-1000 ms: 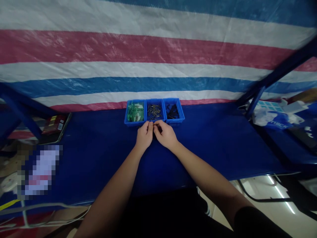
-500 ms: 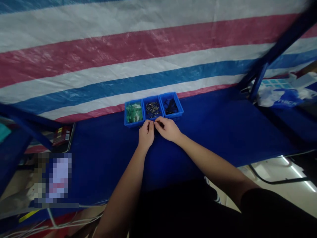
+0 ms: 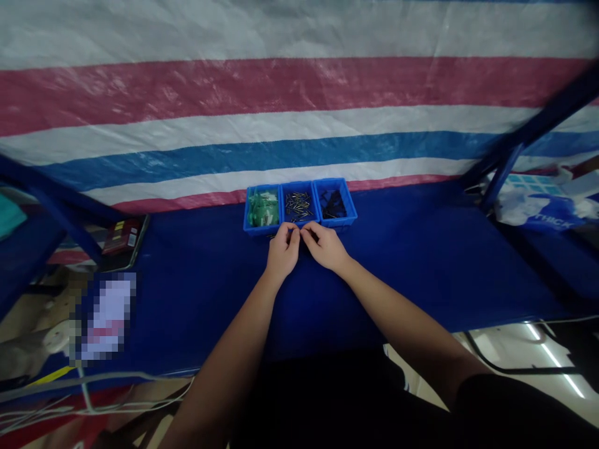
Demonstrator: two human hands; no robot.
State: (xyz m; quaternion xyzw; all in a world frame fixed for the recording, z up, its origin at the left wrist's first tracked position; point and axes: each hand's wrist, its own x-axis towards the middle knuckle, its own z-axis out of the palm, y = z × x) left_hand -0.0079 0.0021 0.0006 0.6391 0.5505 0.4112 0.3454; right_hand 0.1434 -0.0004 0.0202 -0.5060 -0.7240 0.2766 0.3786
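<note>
My left hand [image 3: 283,248] and my right hand [image 3: 326,245] meet just in front of three joined blue bins, fingertips almost touching. Both are closed in a pinch; whatever lies between the fingers is too small or hidden to make out. The left bin [image 3: 246,218] holds green and whitish pieces [image 3: 264,207] in clear wrapping. Thin metal pieces like screws or pins [image 3: 298,204] fill the middle bin, right behind my fingers. In the right bin [image 3: 352,212] are dark, black pieces [image 3: 333,204]. Something small and dark shows beside my left hand, at the bins' front edge.
The bins stand on a blue table [image 3: 412,262] against a striped tarp wall [image 3: 262,87]. Blue frame posts [image 3: 503,178] rise at both sides. A red box [image 3: 122,236] lies at left, a white and blue plastic bag [image 3: 552,212] at right. Cables [image 3: 140,376] hang along the front left edge.
The view has tilted and shifted, so the bins and hands appear slightly further right. Both hands keep their pinch at the same spot in front of the bins.
</note>
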